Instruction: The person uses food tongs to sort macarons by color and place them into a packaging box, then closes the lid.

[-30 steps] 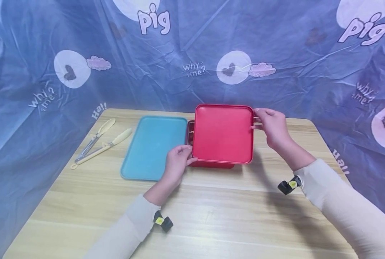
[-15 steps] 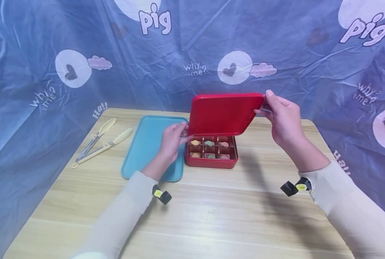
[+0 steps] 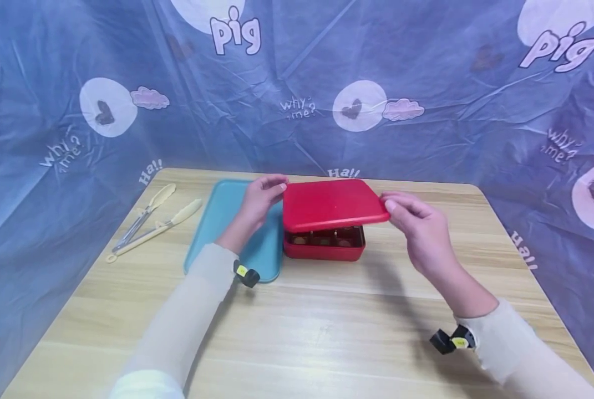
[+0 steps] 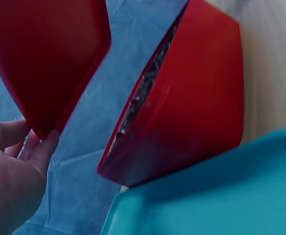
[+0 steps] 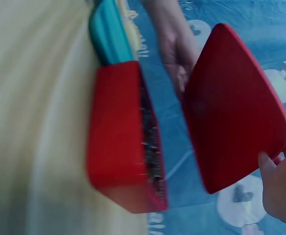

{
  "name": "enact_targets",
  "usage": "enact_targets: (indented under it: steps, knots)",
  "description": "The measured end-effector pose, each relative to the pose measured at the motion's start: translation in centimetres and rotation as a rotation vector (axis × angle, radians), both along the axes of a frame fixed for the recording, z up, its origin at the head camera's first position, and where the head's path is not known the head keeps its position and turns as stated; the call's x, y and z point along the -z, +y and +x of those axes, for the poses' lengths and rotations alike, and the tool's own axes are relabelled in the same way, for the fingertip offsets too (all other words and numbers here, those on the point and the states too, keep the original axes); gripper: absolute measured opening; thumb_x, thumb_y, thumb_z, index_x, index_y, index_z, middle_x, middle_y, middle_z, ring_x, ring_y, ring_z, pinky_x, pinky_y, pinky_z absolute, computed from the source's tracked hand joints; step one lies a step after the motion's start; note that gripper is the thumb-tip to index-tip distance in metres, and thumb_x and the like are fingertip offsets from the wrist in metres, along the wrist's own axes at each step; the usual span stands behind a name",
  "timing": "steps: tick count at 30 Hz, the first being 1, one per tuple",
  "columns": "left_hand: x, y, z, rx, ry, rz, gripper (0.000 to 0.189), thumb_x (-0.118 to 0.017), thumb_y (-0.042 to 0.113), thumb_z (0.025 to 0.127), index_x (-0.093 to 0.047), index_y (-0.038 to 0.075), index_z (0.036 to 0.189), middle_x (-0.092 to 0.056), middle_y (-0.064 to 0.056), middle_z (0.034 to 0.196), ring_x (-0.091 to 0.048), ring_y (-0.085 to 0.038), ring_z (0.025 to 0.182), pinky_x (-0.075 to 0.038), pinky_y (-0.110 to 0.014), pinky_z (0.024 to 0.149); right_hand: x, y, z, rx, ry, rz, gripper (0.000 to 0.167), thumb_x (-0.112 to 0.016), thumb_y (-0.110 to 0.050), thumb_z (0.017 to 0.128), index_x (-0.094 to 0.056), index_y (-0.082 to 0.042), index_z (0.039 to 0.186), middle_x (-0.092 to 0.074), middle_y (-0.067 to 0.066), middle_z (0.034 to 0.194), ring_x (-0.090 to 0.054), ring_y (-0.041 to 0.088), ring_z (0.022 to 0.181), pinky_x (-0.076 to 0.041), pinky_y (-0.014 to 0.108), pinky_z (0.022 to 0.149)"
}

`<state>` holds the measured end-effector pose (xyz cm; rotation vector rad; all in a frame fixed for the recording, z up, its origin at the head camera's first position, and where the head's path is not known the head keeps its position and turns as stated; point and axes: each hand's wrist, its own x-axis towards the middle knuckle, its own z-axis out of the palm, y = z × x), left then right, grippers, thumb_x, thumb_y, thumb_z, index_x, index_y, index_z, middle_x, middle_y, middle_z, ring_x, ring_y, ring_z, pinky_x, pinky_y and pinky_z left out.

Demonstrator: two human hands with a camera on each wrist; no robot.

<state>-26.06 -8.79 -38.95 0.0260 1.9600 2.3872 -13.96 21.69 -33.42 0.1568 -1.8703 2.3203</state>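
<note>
A red square lid (image 3: 333, 204) is held tilted above a red box (image 3: 324, 253), apart from it. My left hand (image 3: 258, 200) pinches the lid's far left corner between thumb and fingers. At the lid's right side, my right hand (image 3: 426, 238) grips the near corner, thumb on the near face. Beneath the lid, the box's divided inside shows at the front; small pieces lie there, dim in the shade. In the right wrist view the lid (image 5: 236, 117) stands well off the box (image 5: 116, 127).
A blue tray (image 3: 204, 244) lies left of the box, partly behind my left arm. Cream-tipped tongs (image 3: 152, 233) lie spread at the table's left. A blue printed cloth (image 3: 297, 72) hangs behind the wooden table (image 3: 297, 332).
The lid showed its flat inner face, then tipped up over the box, and now lies lower with its outer top upward. My left hand moved to the far corner; my right hand came down.
</note>
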Motion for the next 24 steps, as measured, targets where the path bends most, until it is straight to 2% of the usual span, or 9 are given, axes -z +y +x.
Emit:
enact_targets:
  steps: [4, 8, 11, 16, 24]
  knots:
    - [0.5, -0.2, -1.3, -0.006, 0.045, -0.094, 0.032, -0.066, 0.004, 0.096, -0.064, -0.001, 0.127, -0.068, -0.013, 0.122, -0.066, -0.020, 0.108, -0.054, -0.036, 0.101, 2.3, -0.4, 0.2, 0.024, -0.027, 0.145, 0.034, -0.073, -0.011, 0.093, -0.068, 0.007, 0.121, -0.064, 0.007, 0.130, -0.057, 0.014, 0.124, -0.055, 0.017, 0.090]
    - [0.9, -0.1, -2.4, -0.008, 0.075, -0.193, 0.031, -0.065, 0.005, 0.096, -0.066, 0.002, 0.127, -0.067, -0.014, 0.127, -0.065, -0.024, 0.116, -0.053, -0.038, 0.103, 4.2, -0.8, -0.1, 0.015, -0.090, 0.226, 0.041, -0.073, -0.013, 0.093, -0.063, 0.008, 0.127, -0.055, 0.012, 0.145, -0.054, 0.014, 0.133, -0.052, 0.014, 0.094]
    - [1.1, 0.2, -3.1, -0.003, 0.083, -0.228, 0.031, -0.063, 0.003, 0.097, -0.066, 0.003, 0.128, -0.066, -0.015, 0.130, -0.064, -0.026, 0.119, -0.052, -0.038, 0.104, 5.3, -0.9, -0.5, -0.006, -0.154, 0.278, 0.045, -0.072, -0.014, 0.094, -0.060, 0.007, 0.131, -0.050, 0.013, 0.152, -0.049, 0.018, 0.141, -0.048, 0.013, 0.097]
    - [1.8, 0.6, -4.0, 0.004, 0.069, -0.269, 0.029, -0.061, 0.002, 0.097, -0.067, 0.002, 0.126, -0.065, -0.014, 0.129, -0.064, -0.026, 0.118, -0.052, -0.038, 0.105, 6.6, -1.0, -1.2, -0.022, -0.221, 0.331, 0.045, -0.069, -0.012, 0.096, -0.058, 0.006, 0.135, -0.048, 0.013, 0.154, -0.045, 0.024, 0.144, -0.047, 0.014, 0.099]
    - [2.7, 1.0, -5.0, 0.004, 0.060, -0.374, 0.028, -0.060, 0.006, 0.099, -0.067, 0.005, 0.126, -0.065, -0.012, 0.128, -0.063, -0.026, 0.118, -0.052, -0.038, 0.104, 7.7, -1.0, -2.0, -0.027, -0.256, 0.359, 0.043, -0.064, -0.009, 0.098, -0.056, 0.004, 0.138, -0.048, 0.012, 0.154, -0.045, 0.025, 0.144, -0.047, 0.011, 0.097]
